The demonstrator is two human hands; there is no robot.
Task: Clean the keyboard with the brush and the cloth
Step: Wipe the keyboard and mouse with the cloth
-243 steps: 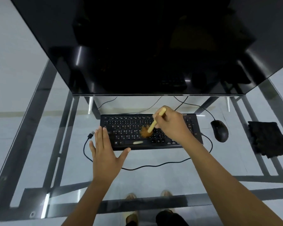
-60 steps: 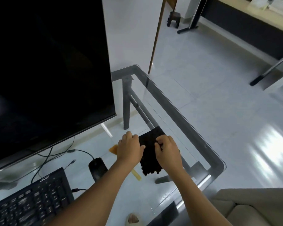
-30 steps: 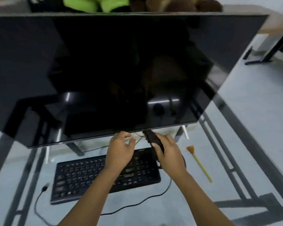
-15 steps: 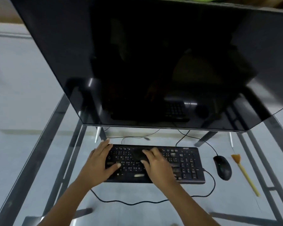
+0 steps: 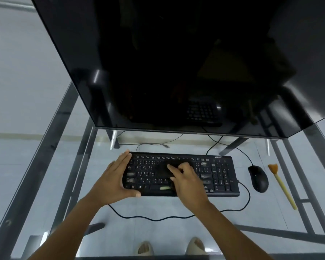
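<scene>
A black keyboard (image 5: 216,171) lies on the glass desk under the monitor. My left hand (image 5: 114,179) cups the keyboard's left end, fingers along its far corner and thumb on the near edge. My right hand (image 5: 186,180) presses a folded black cloth (image 5: 162,168) onto the middle keys; most of the cloth blends with the keys and is partly under my fingers. The brush (image 5: 281,184), yellow handle and orange bristles, lies loose on the glass right of the mouse.
A black mouse (image 5: 258,178) sits between keyboard and brush. The large dark monitor (image 5: 176,62) overhangs the keyboard's far side. The keyboard cable (image 5: 158,218) loops across the glass (image 5: 45,184) in front of the keyboard. My feet show below through the glass.
The brush went from my right hand to the glass by the mouse. Both hands took the cloth from the desk's right side; now my right hand presses it on the keys and my left holds the keyboard.
</scene>
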